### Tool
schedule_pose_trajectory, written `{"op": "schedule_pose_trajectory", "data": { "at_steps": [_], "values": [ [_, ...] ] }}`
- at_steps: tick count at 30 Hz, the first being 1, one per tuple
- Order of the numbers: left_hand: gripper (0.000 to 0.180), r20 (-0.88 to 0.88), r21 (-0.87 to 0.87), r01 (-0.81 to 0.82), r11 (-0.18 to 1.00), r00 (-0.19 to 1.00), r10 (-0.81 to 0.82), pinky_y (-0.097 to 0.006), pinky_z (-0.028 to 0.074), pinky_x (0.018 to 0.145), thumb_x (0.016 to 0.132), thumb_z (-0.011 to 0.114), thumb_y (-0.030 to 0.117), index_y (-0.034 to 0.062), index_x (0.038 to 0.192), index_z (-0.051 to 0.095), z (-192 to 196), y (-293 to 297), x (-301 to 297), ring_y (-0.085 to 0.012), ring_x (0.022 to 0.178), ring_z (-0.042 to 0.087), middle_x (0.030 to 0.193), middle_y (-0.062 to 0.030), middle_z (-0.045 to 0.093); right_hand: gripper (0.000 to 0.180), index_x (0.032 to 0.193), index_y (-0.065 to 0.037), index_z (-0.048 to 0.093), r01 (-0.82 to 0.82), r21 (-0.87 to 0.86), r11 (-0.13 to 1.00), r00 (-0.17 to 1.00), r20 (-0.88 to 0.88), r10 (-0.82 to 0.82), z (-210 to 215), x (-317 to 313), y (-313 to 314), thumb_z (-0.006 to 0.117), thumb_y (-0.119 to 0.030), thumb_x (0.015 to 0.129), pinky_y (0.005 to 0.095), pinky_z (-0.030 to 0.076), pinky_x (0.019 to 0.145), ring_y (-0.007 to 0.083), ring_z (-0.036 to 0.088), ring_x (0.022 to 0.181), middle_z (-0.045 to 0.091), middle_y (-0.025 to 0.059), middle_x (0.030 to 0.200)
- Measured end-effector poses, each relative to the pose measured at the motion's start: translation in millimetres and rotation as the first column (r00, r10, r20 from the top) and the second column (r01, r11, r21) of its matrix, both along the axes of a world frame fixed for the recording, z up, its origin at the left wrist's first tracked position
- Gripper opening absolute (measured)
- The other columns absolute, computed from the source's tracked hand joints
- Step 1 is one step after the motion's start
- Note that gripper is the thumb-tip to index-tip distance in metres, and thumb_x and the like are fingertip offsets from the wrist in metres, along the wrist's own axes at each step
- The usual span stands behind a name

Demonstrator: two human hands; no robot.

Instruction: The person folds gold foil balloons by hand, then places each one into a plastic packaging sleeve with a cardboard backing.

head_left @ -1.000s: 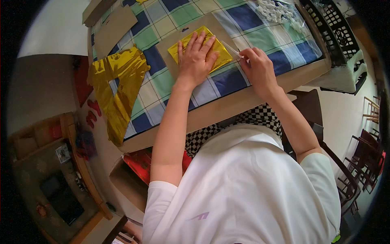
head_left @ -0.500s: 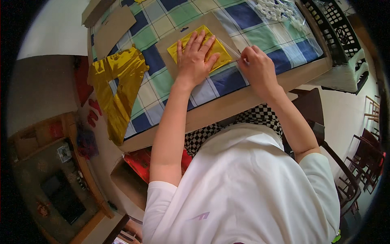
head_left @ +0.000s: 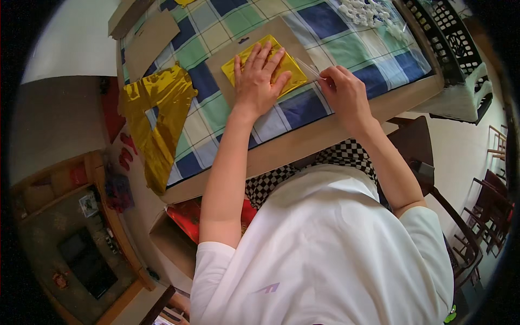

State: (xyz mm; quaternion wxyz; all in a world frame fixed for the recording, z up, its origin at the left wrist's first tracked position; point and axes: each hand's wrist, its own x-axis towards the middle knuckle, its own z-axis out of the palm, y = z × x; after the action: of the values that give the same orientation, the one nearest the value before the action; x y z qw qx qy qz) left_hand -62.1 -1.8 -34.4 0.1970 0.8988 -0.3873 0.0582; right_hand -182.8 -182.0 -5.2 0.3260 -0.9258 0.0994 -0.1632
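Note:
My left hand [head_left: 259,81] lies flat, fingers spread, on a folded yellow foil piece [head_left: 290,67] that rests on a brown cardboard sheet [head_left: 219,62] on the checked tablecloth [head_left: 206,114]. My right hand [head_left: 345,93] is at the foil's right edge, fingers pinched on a clear plastic wrapper or strip [head_left: 310,69] that lies against the foil.
A large gold foil balloon [head_left: 157,122] hangs over the table's left edge. More cardboard pieces [head_left: 149,40] lie at the far left. White pieces in clear plastic [head_left: 374,13] and a black mesh basket [head_left: 441,32] stand at the right. An open box [head_left: 179,238] sits on the floor.
Both hands stay in nearly the same place; the left keeps pressing the foil while the right shifts slightly at its edge.

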Motion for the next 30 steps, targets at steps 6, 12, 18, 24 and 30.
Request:
{"op": "schedule_pose_trajectory", "data": {
  "at_steps": [6, 12, 18, 24, 30],
  "values": [
    [0.054, -0.006, 0.011, 0.003, 1.0, 1.0, -0.003, -0.057, 0.01, 0.115, 0.092, 0.05, 0.05, 0.0238, 0.14, 0.048, 1, 0, 0, -0.0264, 0.141, 0.029, 0.149, -0.0063, 0.039, 0.007, 0.092, -0.004, 0.063, -0.04, 0.008, 0.999, 0.998, 0.049, 0.04, -5, 2, 1, 0.064, -0.006, 0.086, 0.0357, 0.053, 0.066, 0.0314, 0.065, 0.073, 0.062, 0.0131, 0.087],
    [0.047, -0.029, -0.072, 0.012, 0.997, 0.999, -0.014, -0.058, 0.011, 0.114, 0.091, 0.054, 0.047, 0.0274, 0.134, 0.053, 2, 2, 0, -0.027, 0.141, 0.03, 0.149, -0.0075, 0.039, 0.009, 0.092, -0.005, 0.063, -0.13, -0.031, 0.991, 0.991, 0.027, 0.131, 1, 6, 0, 0.063, -0.002, 0.084, 0.0376, 0.051, 0.068, 0.0326, 0.061, 0.077, 0.059, 0.013, 0.087],
    [0.041, 0.003, -0.053, 0.028, 0.998, 1.0, -0.028, -0.059, 0.012, 0.114, 0.091, 0.056, 0.045, 0.027, 0.127, 0.059, 4, 1, 0, -0.0277, 0.14, 0.031, 0.148, -0.0083, 0.04, 0.012, 0.093, -0.005, 0.064, -0.265, -0.027, 0.964, 0.964, 0.033, 0.266, 2, 9, -10, 0.062, 0.001, 0.083, 0.0383, 0.049, 0.071, 0.0315, 0.058, 0.081, 0.056, 0.0116, 0.087],
    [0.04, 0.005, -0.037, 0.02, 0.999, 1.0, -0.02, -0.058, 0.012, 0.114, 0.091, 0.057, 0.045, 0.027, 0.127, 0.06, 3, 1, -1, -0.0278, 0.14, 0.032, 0.148, -0.0085, 0.041, 0.013, 0.094, -0.004, 0.064, -0.296, -0.034, 0.954, 0.953, 0.048, 0.298, 2, 4, -16, 0.063, 0.002, 0.083, 0.0384, 0.048, 0.071, 0.0313, 0.058, 0.081, 0.057, 0.0115, 0.086],
    [0.041, 0.003, -0.019, 0.009, 1.0, 1.0, -0.009, -0.058, 0.012, 0.114, 0.09, 0.057, 0.045, 0.0276, 0.127, 0.06, 5, 2, -2, -0.0273, 0.14, 0.032, 0.148, -0.0081, 0.041, 0.012, 0.095, -0.005, 0.063, -0.212, -0.017, 0.977, 0.977, 0.034, 0.212, 2, -21, -22, 0.064, -0.002, 0.083, 0.037, 0.05, 0.065, 0.0293, 0.061, 0.075, 0.058, 0.0111, 0.086]
  ]
}}
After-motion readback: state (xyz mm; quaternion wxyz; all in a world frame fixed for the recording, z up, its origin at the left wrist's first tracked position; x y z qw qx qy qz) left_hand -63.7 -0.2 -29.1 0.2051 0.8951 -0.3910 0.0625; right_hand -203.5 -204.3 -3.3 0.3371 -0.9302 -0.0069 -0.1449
